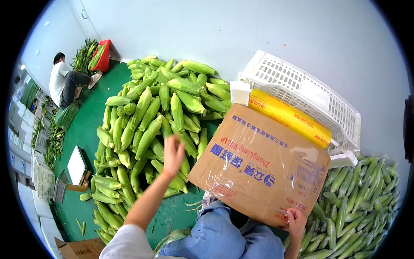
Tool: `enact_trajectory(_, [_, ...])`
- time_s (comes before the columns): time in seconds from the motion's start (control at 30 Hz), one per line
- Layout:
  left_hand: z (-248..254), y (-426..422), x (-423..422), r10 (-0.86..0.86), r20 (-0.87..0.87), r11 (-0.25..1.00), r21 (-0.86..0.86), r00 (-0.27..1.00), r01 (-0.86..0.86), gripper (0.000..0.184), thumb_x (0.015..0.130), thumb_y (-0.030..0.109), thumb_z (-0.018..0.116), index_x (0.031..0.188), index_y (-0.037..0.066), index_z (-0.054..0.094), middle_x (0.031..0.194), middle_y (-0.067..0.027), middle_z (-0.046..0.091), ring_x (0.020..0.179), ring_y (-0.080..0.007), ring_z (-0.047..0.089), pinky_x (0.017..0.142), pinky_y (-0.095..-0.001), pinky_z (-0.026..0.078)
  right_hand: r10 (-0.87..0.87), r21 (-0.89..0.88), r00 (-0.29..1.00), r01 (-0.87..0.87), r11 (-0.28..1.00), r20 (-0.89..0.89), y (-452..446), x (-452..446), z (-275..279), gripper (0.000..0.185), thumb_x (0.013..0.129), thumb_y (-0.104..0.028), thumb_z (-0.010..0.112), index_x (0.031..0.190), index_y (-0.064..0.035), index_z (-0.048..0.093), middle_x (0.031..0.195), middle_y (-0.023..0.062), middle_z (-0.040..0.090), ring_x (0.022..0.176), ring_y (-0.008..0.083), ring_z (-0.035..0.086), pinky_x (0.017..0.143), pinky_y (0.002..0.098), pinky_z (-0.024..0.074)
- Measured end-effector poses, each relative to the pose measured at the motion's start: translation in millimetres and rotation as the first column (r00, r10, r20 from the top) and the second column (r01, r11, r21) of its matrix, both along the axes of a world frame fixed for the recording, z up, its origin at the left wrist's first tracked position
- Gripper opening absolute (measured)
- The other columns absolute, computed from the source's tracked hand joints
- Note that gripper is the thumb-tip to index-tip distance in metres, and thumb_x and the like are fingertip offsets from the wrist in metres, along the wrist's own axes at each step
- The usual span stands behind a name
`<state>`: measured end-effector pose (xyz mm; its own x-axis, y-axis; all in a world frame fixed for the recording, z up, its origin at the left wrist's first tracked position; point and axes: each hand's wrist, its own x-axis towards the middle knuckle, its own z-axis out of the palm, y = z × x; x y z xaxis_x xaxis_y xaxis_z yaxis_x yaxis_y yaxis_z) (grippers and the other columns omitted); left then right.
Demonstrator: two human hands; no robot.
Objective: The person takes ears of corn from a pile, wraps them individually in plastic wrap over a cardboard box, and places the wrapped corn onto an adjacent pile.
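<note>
My left hand point(174, 154) reaches over a large pile of green corn cobs in their husks point(179, 110), fingers stretched toward the cobs and nothing visible in them. Whether the fingertips touch a cob I cannot tell. My right hand point(296, 221) is closed at the near right corner of a cardboard box point(258, 164), pinching the edge of the clear plastic wrap point(302, 151) spread over it. The box lies tilted above my knees, printed in blue and red. At its far side sits a yellow roll of plastic wrap point(289, 116) between white end blocks.
Wrapped corn cobs point(353, 207) are heaped on the right. A white plastic crate point(302, 84) stands behind the roll by the wall. At the far left a person point(64, 82) sits near a red container point(102, 56). A flat white-topped device point(76, 167) is on the green floor.
</note>
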<state>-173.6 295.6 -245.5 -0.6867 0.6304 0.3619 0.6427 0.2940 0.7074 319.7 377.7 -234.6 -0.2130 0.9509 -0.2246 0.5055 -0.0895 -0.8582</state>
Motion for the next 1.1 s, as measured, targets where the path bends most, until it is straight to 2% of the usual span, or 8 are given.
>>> enact_trajectory(0.17, [-112.4, 117.7, -154.4, 0.551, 0.261, 0.762, -0.545, 0.793, -0.350, 0.095, 0.077, 0.072, 0.056, 0.153, 0.030, 0.016, 0.140, -0.0329, 0.032, 0.127, -0.0498, 0.036, 0.104, -0.0543, 0.034, 0.022, -0.011, 0.998, -0.022, 1.000, 0.058, 2.2, 2.9, -0.7, 0.011, 0.091, -0.009, 0.061, 0.091, 0.0010, 0.065, 0.073, 0.0025, 0.063, 0.060, 0.0070, 0.055, 0.054, 0.0211, 0.0436])
enact_trajectory(0.3, [-126.9, 121.2, -168.0, 0.387, 0.500, 0.922, -0.181, 0.774, -0.343, 0.074, 0.089, 0.042, 0.063, 0.142, 0.004, 0.029, 0.128, -0.0195, 0.054, 0.109, -0.0336, 0.057, 0.092, -0.0428, 0.047, -0.012, -0.015, 0.993, 0.014, 1.000, 0.121, 2.5, -21.2, 33.9, 0.012, 0.092, -0.010, 0.060, 0.090, 0.0007, 0.065, 0.070, 0.0036, 0.062, 0.060, 0.0084, 0.055, 0.056, 0.0236, 0.0446])
enact_trajectory(0.37, [-63.6, 95.8, -124.0, 0.143, 0.911, 0.951, -0.017, 0.388, -0.309, 0.054, 0.094, 0.046, 0.055, 0.131, 0.008, 0.043, 0.108, -0.0098, 0.057, 0.091, -0.0207, 0.055, 0.076, -0.0390, 0.048, 0.003, 0.052, 0.988, -0.011, 0.999, 0.155, 4.4, -22.7, 32.3, 0.013, 0.092, -0.011, 0.059, 0.089, 0.0005, 0.065, 0.070, 0.0045, 0.062, 0.061, 0.0093, 0.056, 0.058, 0.0247, 0.0451])
enact_trajectory(0.53, [19.8, -0.5, 14.2, -0.300, 0.574, 0.953, 0.212, 0.762, 0.215, 0.061, 0.094, 0.013, 0.052, 0.148, 0.010, 0.024, 0.125, -0.0113, 0.051, 0.103, -0.0203, 0.055, 0.082, -0.0336, 0.049, -0.045, 0.018, 0.982, 0.042, 0.999, 0.185, -5.2, -17.4, 21.5, 0.017, 0.092, -0.017, 0.061, 0.096, -0.0011, 0.065, 0.076, 0.0102, 0.066, 0.069, 0.0182, 0.065, 0.065, 0.0305, 0.0502])
enact_trajectory(0.57, [35.2, -4.7, 35.7, -0.396, 0.149, 0.918, 0.083, 0.906, 0.388, 0.067, 0.086, 0.007, 0.060, 0.146, 0.006, 0.029, 0.132, -0.0147, 0.047, 0.112, -0.0269, 0.054, 0.091, -0.0389, 0.047, -0.037, 0.035, 0.982, 0.031, 0.999, 0.186, -4.7, -16.8, 17.2, 0.017, 0.092, -0.018, 0.061, 0.097, -0.0015, 0.065, 0.077, 0.0109, 0.066, 0.070, 0.0192, 0.065, 0.066, 0.0310, 0.0504])
enact_trajectory(0.8, [87.9, 72.1, 163.4, -0.881, -0.323, 0.460, -0.408, 0.347, 0.789, 0.060, 0.072, 0.023, 0.076, 0.129, 0.021, 0.057, 0.117, -0.0084, 0.059, 0.100, -0.0278, 0.061, 0.079, -0.0353, 0.053, 0.008, 0.345, 0.887, -0.189, 0.919, 0.463, -26.6, -23.9, 27.2, 0.014, 0.092, -0.014, 0.061, 0.097, -0.0022, 0.064, 0.088, 0.0123, 0.068, 0.081, 0.0217, 0.067, 0.073, 0.0328, 0.0516])
enact_trajectory(0.93, [67.3, 98.0, 169.5, -0.953, -0.118, 0.301, -0.457, 0.279, 0.837, 0.060, 0.076, 0.023, 0.071, 0.134, 0.022, 0.052, 0.123, -0.0085, 0.057, 0.107, -0.0285, 0.059, 0.087, -0.0375, 0.051, -0.081, 0.077, 0.928, 0.117, 0.990, -0.364, -32.0, -21.1, 64.3, 0.027, 0.087, -0.006, 0.066, 0.111, 0.0026, 0.058, 0.107, 0.0133, 0.067, 0.102, 0.0228, 0.064, 0.093, 0.0385, 0.0484])
enact_trajectory(1.1, [62.2, 88.2, 185.0, -0.793, -0.417, 0.592, -0.353, 0.445, 0.725, 0.056, 0.076, 0.019, 0.071, 0.130, 0.017, 0.056, 0.128, -0.0134, 0.054, 0.117, -0.0337, 0.052, 0.097, -0.0431, 0.046, 0.037, 0.651, 0.865, -0.404, 0.642, 0.500, 52.1, -88.8, 37.4, 0.036, 0.088, -0.032, 0.063, 0.110, -0.0037, 0.058, 0.113, 0.0104, 0.062, 0.109, 0.0290, 0.055, 0.093, 0.0422, 0.0431])
